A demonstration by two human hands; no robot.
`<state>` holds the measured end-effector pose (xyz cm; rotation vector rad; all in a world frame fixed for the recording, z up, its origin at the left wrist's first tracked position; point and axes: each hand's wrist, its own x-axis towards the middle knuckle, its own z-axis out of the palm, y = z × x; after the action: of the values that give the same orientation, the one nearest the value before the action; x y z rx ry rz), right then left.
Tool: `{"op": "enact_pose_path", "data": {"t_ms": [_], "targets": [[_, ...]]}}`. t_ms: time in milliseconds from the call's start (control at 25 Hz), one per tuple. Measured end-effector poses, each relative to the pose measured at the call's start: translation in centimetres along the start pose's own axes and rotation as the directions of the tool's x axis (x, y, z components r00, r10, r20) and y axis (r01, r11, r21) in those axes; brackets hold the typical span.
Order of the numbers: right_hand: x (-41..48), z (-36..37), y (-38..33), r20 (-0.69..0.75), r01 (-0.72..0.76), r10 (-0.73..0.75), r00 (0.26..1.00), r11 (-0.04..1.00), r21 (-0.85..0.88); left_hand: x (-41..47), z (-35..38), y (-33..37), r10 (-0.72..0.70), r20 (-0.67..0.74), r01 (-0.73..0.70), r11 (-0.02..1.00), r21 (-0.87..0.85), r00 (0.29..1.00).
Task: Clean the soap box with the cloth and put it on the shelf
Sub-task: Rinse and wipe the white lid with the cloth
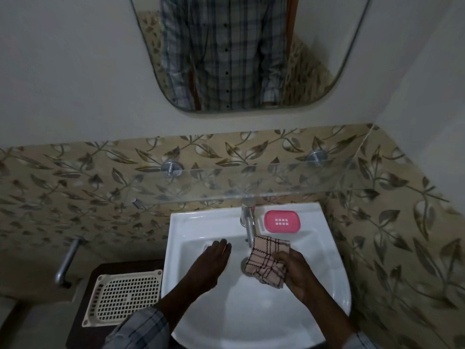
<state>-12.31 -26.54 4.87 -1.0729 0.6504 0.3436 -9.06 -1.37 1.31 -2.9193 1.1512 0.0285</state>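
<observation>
Fingers of the right hand curl round a crumpled pink checked cloth at lower centre-right of the frame, over the white ceramic basin. Left hand hovers flat, fingers straight, holding nothing. Pink plastic soap box sits on the basin's back rim, just right of the metal tap, below the clear glass shelf.

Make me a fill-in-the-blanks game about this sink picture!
1. The soap box is coloured ____.
2. The right hand grips a checked ____.
3. The soap box sits on the sink rim, just right of the ____.
4. The left hand holds ____.
Missing words: pink, cloth, tap, nothing.
</observation>
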Motion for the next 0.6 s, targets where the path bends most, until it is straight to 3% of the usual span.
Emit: {"op": "enact_pose_path", "data": {"t_ms": [200, 280, 360, 440, 520, 600], "targets": [[-0.3, -0.7, 1.0, 0.017, -0.031, 0.03, 0.999, 0.996, 0.089, -0.2, 0.7, 0.3, 0.177, 0.011, -0.176, 0.982, -0.061, 0.984], [-0.3, -0.8, 1.0, 0.025, -0.033, 0.032, 0.999, 0.997, 0.073, -0.2, 0.2, 0.5, 0.064, -0.007, -0.064, 0.96, -0.272, 0.998], [-0.3, -0.8, 0.8, 0.041, -0.036, 0.034, 0.999, 0.998, 0.048, -0.3, -0.2, 0.7, -0.07, -0.006, 0.056, 0.85, -0.524, 0.998], [-0.2, -1.0, 0.8, 0.057, -0.033, 0.03, 0.998, 0.998, 0.045, -0.4, -0.9, 0.9, -0.198, -0.008, 0.144, 0.741, -0.656, 0.98], [-0.2, -1.0, 0.8, 0.068, -0.004, 0.0, 0.998, 0.998, 0.056, -0.4, -1.7, 1.2, -0.267, -0.016, 0.185, 0.708, -0.682, 0.964], [-0.2, -0.6, 0.9, 0.072, 0.045, -0.049, 0.996, 0.997, 0.055, -0.3, -2.0, 1.3, -0.213, -0.136, 0.103, 0.823, -0.558, 0.968]]}}
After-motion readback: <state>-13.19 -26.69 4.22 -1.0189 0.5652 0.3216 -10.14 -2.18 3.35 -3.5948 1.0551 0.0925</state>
